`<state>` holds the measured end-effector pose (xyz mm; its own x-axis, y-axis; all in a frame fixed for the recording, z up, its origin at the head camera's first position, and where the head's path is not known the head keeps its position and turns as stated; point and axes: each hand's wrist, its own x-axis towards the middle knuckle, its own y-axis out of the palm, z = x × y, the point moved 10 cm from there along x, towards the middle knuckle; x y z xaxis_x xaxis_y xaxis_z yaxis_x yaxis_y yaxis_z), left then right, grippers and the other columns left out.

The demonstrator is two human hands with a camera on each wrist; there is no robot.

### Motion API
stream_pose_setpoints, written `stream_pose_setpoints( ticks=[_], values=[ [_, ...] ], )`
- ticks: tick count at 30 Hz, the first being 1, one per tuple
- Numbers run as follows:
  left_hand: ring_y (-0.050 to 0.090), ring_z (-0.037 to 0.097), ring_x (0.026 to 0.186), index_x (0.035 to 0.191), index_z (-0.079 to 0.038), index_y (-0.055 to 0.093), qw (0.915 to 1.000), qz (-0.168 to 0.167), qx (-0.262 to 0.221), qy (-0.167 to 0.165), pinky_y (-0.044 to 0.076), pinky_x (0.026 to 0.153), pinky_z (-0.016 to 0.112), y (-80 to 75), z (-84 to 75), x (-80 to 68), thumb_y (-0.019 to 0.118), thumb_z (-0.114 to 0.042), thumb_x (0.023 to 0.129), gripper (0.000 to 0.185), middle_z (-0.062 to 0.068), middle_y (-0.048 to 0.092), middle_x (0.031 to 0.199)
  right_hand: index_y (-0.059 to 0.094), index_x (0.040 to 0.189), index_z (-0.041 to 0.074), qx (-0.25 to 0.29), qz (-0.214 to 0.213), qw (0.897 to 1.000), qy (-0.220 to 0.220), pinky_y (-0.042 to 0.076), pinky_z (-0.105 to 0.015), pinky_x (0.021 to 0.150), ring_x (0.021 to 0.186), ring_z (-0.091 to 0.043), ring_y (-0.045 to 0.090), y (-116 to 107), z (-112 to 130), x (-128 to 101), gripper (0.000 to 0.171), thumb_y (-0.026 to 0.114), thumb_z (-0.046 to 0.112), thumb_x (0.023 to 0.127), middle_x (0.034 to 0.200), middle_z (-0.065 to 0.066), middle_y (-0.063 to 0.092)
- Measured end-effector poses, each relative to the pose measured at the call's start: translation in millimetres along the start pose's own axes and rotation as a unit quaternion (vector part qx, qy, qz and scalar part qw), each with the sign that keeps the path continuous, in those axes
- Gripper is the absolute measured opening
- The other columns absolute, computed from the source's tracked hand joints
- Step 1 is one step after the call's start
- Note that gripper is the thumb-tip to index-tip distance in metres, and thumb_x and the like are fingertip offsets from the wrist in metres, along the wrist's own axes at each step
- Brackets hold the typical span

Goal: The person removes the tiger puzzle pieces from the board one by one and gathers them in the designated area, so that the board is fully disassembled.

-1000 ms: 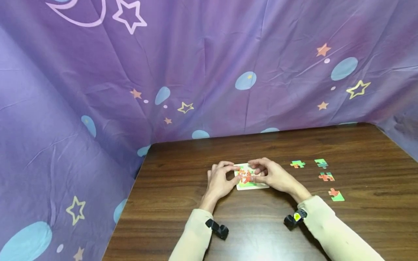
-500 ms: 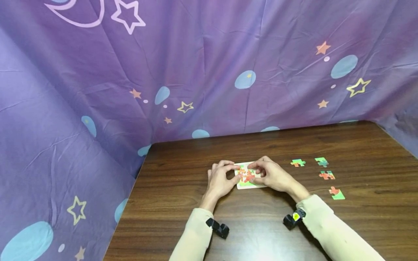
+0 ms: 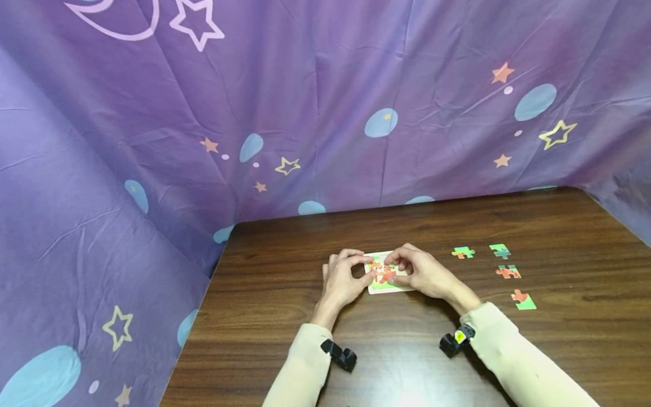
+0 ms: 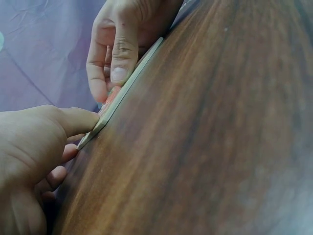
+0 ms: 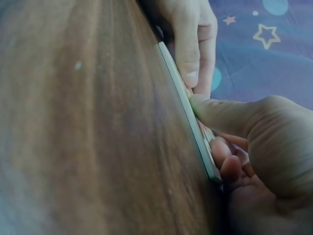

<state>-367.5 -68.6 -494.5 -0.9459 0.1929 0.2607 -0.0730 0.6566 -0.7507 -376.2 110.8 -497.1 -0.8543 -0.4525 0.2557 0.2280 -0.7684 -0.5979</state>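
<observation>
A small jigsaw puzzle board point(image 3: 375, 291) with a white rim lies flat on the table, partly filled with orange and green pieces. My left hand point(image 3: 342, 284) holds its left side, thumb on the lower part and forefinger near the upper corner. Over the middle and right of the board, my right hand point(image 3: 426, 273) pinches an orange puzzle piece point(image 3: 388, 273) between thumb and forefinger, down at the board's surface. In the right wrist view the thumb point(image 5: 220, 113) presses low over the board's edge point(image 5: 188, 115). Fingers hide the board's upper right part.
Several loose puzzle pieces lie to the right: a green and orange one point(image 3: 463, 252), a green and teal one point(image 3: 500, 251), an orange one point(image 3: 508, 272) and an orange and green one point(image 3: 524, 300). A purple curtain point(image 3: 325, 102) hangs behind the wooden table point(image 3: 274, 254).
My right hand has shifted slightly left over the board, with its thumb and forefinger closer to the middle. My left hand stays at the board's left side. The loose pieces have not moved.
</observation>
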Motion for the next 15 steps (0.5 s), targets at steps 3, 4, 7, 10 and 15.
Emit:
stream_pose_setpoints(
  ticks=[3,4,7,10,15],
  values=[
    [0.058,0.025,0.130,0.129,-0.025,0.085,1.0000,0.001,-0.007,-0.006,0.037,0.105,0.048,0.2,0.7,0.3,0.088,-0.032,0.095,0.035,-0.005,0.071,0.144,0.072,0.129,0.000,0.000,-0.001,1.000,0.000,0.051,-0.025,0.077,0.093,-0.019,0.059,-0.2,-0.1,0.2,0.048,0.095,0.007,0.088,0.106,-0.008,0.064],
    [0.058,0.025,0.130,0.130,-0.026,0.085,0.9999,0.002,-0.006,-0.009,0.037,0.106,0.048,0.6,1.2,0.5,0.088,-0.032,0.095,0.035,-0.005,0.071,0.144,0.072,0.130,-0.001,0.000,-0.001,1.000,0.001,0.051,-0.024,0.077,0.093,-0.019,0.059,-0.1,-0.5,0.1,0.049,0.095,0.007,0.088,0.106,-0.007,0.064],
    [0.058,0.025,0.131,0.130,-0.025,0.085,0.9999,0.003,-0.009,-0.015,0.036,0.107,0.048,1.6,2.5,0.4,0.089,-0.032,0.095,0.035,-0.006,0.071,0.144,0.074,0.130,0.001,-0.003,0.001,1.000,0.002,0.051,-0.024,0.077,0.093,-0.018,0.060,0.5,-0.7,-0.2,0.047,0.095,0.007,0.088,0.106,-0.007,0.065],
    [0.058,0.025,0.131,0.129,-0.026,0.085,0.9998,0.001,-0.005,-0.017,0.037,0.107,0.047,1.9,3.1,0.7,0.089,-0.032,0.095,0.035,-0.006,0.071,0.144,0.075,0.127,0.003,-0.002,-0.001,1.000,-0.001,0.051,-0.024,0.076,0.092,-0.018,0.060,0.3,-0.9,0.0,0.044,0.094,0.004,0.087,0.106,-0.007,0.065],
    [0.058,0.025,0.132,0.130,-0.026,0.085,0.9998,-0.001,0.004,-0.018,0.037,0.106,0.046,2.0,2.8,1.8,0.089,-0.032,0.094,0.036,-0.006,0.071,0.145,0.075,0.128,0.004,0.008,-0.010,1.000,-0.011,0.050,-0.024,0.076,0.092,-0.020,0.061,-1.4,-1.5,0.2,0.046,0.094,0.002,0.086,0.108,-0.008,0.066]
  ],
)
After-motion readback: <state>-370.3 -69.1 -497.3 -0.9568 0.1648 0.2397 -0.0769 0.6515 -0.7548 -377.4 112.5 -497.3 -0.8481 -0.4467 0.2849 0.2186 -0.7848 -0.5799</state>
